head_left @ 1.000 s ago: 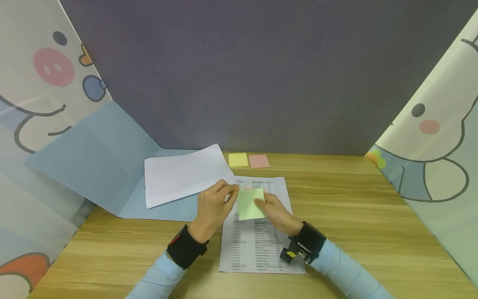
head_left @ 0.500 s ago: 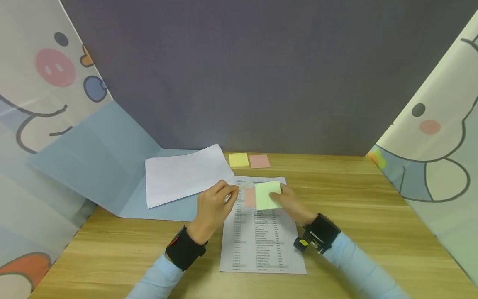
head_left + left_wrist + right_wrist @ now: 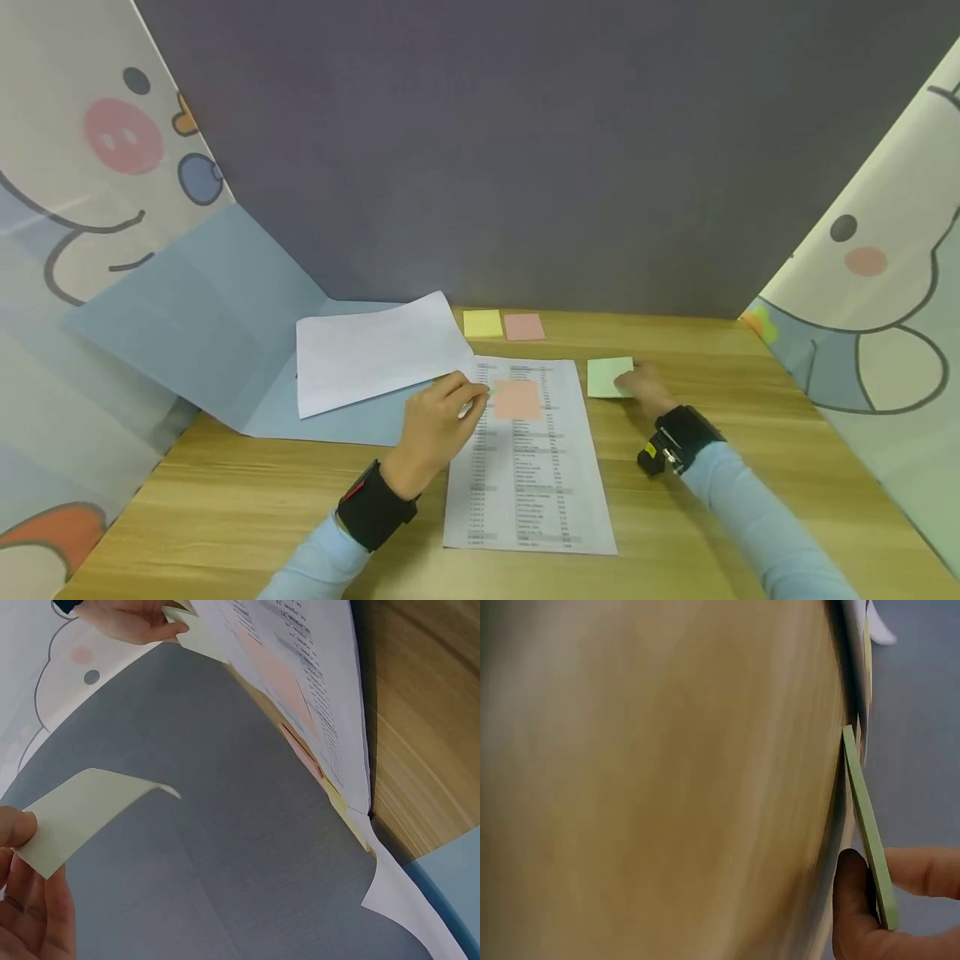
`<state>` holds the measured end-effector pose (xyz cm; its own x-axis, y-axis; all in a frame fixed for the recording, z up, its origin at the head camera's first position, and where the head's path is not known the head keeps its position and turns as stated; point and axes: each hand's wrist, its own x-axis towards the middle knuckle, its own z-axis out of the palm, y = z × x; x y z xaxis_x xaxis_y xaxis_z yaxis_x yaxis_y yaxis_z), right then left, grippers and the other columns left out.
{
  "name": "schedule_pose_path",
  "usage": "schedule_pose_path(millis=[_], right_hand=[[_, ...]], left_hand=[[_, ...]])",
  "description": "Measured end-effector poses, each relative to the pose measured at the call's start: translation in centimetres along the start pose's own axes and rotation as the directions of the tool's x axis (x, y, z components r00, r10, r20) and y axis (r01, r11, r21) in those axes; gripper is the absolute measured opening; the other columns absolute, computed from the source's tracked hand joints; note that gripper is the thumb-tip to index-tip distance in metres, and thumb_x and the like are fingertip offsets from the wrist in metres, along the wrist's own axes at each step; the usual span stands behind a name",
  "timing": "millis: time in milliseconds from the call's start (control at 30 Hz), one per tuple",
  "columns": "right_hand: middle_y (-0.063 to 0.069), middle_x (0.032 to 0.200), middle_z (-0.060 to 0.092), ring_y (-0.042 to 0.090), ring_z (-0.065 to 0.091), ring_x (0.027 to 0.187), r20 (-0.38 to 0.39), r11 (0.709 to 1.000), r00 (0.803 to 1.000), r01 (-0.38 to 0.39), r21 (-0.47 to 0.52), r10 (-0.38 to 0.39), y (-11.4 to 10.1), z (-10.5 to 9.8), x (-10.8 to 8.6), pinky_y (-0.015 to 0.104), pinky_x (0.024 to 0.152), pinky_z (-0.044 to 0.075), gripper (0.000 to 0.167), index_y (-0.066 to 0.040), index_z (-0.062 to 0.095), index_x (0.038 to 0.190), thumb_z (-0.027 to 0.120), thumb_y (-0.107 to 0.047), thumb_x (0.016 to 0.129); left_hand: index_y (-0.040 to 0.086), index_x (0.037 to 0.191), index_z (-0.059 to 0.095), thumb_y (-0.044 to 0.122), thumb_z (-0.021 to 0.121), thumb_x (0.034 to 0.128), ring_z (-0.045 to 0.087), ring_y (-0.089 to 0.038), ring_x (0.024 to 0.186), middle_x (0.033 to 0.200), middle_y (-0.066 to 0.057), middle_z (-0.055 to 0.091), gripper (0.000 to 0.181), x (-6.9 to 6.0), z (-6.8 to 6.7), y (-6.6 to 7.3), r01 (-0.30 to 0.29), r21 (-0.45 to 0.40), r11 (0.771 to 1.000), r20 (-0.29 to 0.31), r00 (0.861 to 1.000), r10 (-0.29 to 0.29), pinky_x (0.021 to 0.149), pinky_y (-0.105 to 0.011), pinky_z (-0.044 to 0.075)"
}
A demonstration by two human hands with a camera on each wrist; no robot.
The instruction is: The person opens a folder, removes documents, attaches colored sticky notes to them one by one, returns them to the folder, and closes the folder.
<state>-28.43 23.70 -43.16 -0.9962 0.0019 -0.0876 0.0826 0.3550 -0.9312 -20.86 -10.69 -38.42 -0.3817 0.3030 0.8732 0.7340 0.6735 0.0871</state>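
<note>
A: ok what's closest to the near edge of the table [image 3: 247, 500]?
B: Light-blue sleeves, black wrist straps, then the printed sheet [image 3: 525, 512] lying flat.

A: Left hand [image 3: 441, 423]?
B: Above the sheet's left edge. Thumb and fingers are closed in a pinch on one pale green note [image 3: 86, 817]. The left wrist view shows its loose end bending over.

A: And the pink square [image 3: 517, 401]?
B: On the sheet, toward its far edge, just past that hand.

A: Right hand [image 3: 647, 388]?
B: Off the sheet's right side, thumb and fingers pinching the green pad [image 3: 606, 377] near its far right corner. The right wrist view has the pad edge-on, can't tell if it touches the table.

A: Left of all that?
B: Blue folder [image 3: 198, 321], cover tilted up by the left wall. White paper [image 3: 378, 354] lies on it, one corner reaching the sheet's far left corner.

A: Way back?
B: Yellow pad [image 3: 482, 323] and pink pad [image 3: 524, 327], side by side by the table's far edge, grey panel [image 3: 525, 158] behind.
</note>
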Motion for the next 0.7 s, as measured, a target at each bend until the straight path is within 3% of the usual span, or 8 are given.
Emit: schedule_pose_path(millis=[67, 267, 433, 500, 600, 700], right_hand=[[0.038, 0.133, 0.031, 0.037, 0.041, 0.11, -0.04, 0.999, 0.999, -0.029, -0.018, 0.028, -0.4, -0.3, 0.3, 0.039, 0.094, 0.041, 0.066, 0.02, 0.023, 0.133, 0.054, -0.005, 0.08], [0.036, 0.143, 0.018, 0.043, 0.028, 0.124, -0.111, 0.985, 0.983, -0.155, -0.075, 0.146, -1.8, 0.0, 2.2, 0.048, 0.107, 0.027, 0.068, 0.019, 0.01, 0.137, 0.046, 0.005, 0.081], [0.034, 0.144, 0.018, 0.042, 0.028, 0.127, -0.178, 0.961, 0.97, -0.2, -0.193, 0.166, -1.7, 0.6, 5.5, 0.048, 0.107, 0.027, 0.071, 0.017, 0.014, 0.138, 0.049, 0.001, 0.079], [0.032, 0.143, 0.025, 0.04, 0.034, 0.124, -0.203, 0.952, 0.968, -0.195, -0.235, 0.148, -0.4, 0.7, 8.3, 0.047, 0.104, 0.033, 0.073, 0.015, 0.021, 0.138, 0.054, -0.001, 0.075], [0.03, 0.132, 0.044, 0.037, 0.05, 0.104, -0.224, 0.945, 0.973, -0.122, -0.305, 0.054, 4.3, 0.1, 15.1, 0.041, 0.085, 0.049, 0.069, 0.014, 0.04, 0.13, 0.064, -0.007, 0.068], [0.027, 0.125, 0.052, 0.035, 0.053, 0.09, -0.219, 0.929, 0.975, -0.099, -0.357, 0.02, 7.3, -0.2, 20.4, 0.041, 0.073, 0.051, 0.07, 0.011, 0.047, 0.126, 0.071, -0.012, 0.064]], left_hand=[[0.009, 0.073, 0.071, 0.005, 0.075, 0.0705, 0.046, -0.003, 0.047, 0.064, 0.004, 0.054, 0.006, 0.0, -0.1, 0.1, 0.003, -0.004, 1.0, 0.008, 1.0, -0.003, 0.042, -0.011, 0.031], [0.009, 0.073, 0.071, 0.005, 0.075, 0.07, 0.045, -0.003, 0.046, 0.065, 0.004, 0.054, 0.007, -0.3, -0.1, 0.0, 0.009, 0.008, 1.0, 0.011, 1.0, -0.009, 0.042, -0.01, 0.031], [0.009, 0.072, 0.07, 0.004, 0.075, 0.0695, 0.041, -0.002, 0.044, 0.065, 0.004, 0.054, 0.007, -0.5, -0.2, 0.0, 0.007, 0.016, 1.0, 0.009, 1.0, -0.007, 0.041, -0.009, 0.027], [0.009, 0.072, 0.07, 0.004, 0.075, 0.0696, 0.041, -0.002, 0.044, 0.066, 0.003, 0.055, 0.007, -0.5, -0.3, -0.1, 0.011, 0.026, 1.0, 0.009, 1.0, -0.011, 0.04, -0.009, 0.028], [0.01, 0.072, 0.07, 0.004, 0.075, 0.0692, 0.042, -0.002, 0.044, 0.068, 0.003, 0.057, 0.008, -0.6, -0.2, -0.1, 0.014, 0.037, 0.999, 0.007, 1.0, -0.015, 0.041, -0.009, 0.03], [0.01, 0.072, 0.07, 0.005, 0.075, 0.0691, 0.042, -0.001, 0.044, 0.068, 0.004, 0.057, 0.008, -0.6, -0.1, -0.1, 0.012, 0.046, 0.999, 0.008, 1.0, -0.012, 0.041, -0.01, 0.031]])
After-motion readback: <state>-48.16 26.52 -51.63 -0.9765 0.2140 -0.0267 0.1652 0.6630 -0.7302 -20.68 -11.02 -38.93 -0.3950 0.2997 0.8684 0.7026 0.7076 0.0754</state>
